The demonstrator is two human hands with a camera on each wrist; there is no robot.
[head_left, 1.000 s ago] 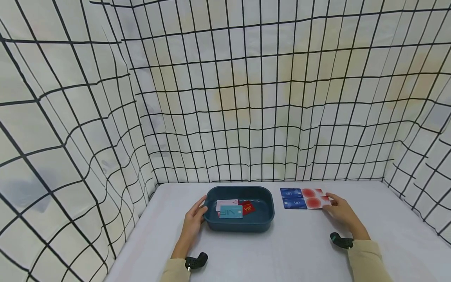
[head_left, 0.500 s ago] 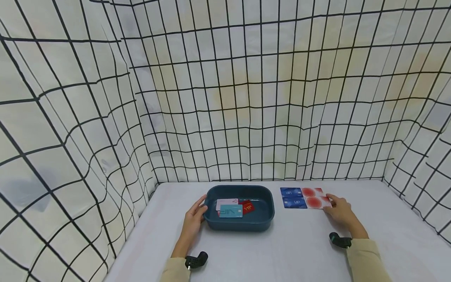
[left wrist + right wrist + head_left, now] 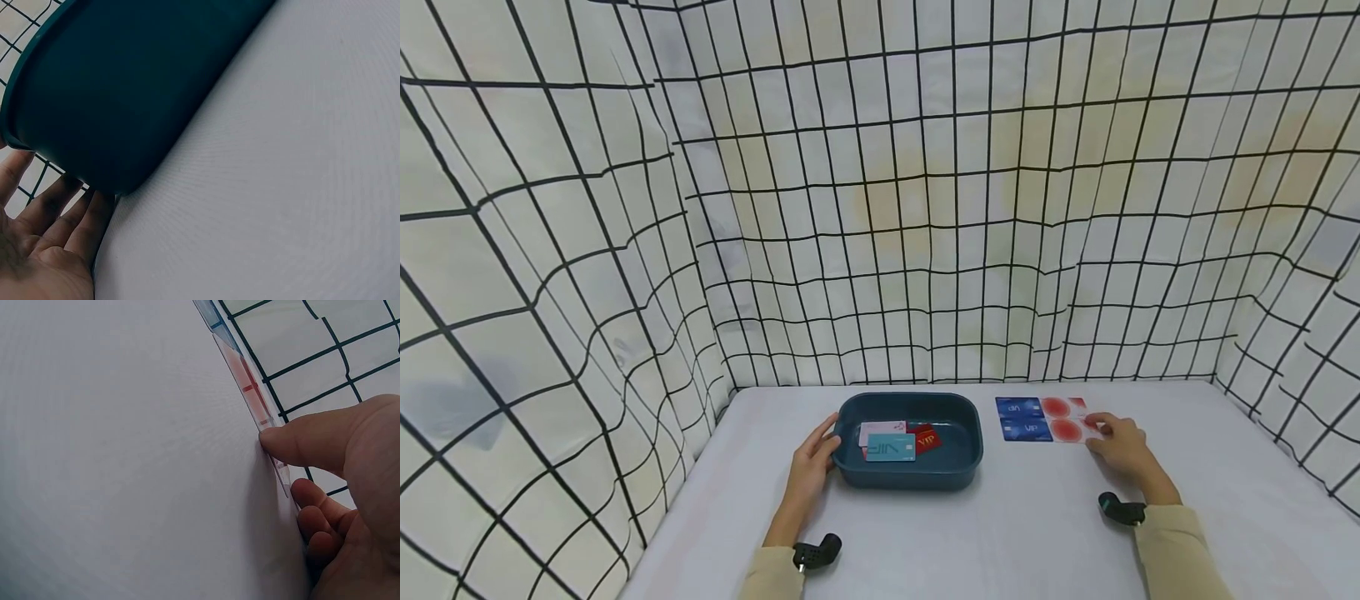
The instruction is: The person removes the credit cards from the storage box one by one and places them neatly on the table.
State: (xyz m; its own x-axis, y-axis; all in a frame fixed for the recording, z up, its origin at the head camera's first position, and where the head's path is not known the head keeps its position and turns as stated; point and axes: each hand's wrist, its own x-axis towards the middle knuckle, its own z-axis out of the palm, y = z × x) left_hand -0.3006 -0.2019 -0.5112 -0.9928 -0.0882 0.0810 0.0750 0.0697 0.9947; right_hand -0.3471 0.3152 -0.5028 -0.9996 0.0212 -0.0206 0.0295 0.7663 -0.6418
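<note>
A booth-like recording space: a table covered in white (image 3: 1037, 533) meets pale backdrops (image 3: 973, 200) with wavy black grid lines and faint blurred colours, enclosing the back and both sides. Black wrist-worn cameras (image 3: 817, 552) suggest a staged setup.

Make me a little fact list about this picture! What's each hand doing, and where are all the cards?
Left hand: touching the left end of the dark teal tub
In the tub: a light-blue card, a pink card behind it, a red VIP card on the right
Right of the tub: two blue VIP cards, then two red-and-white cards
Right hand: seems to pinch the near red-and-white card
Sleeves: beige
Under everything: white table
Backdrop: white, black grid lines
</note>
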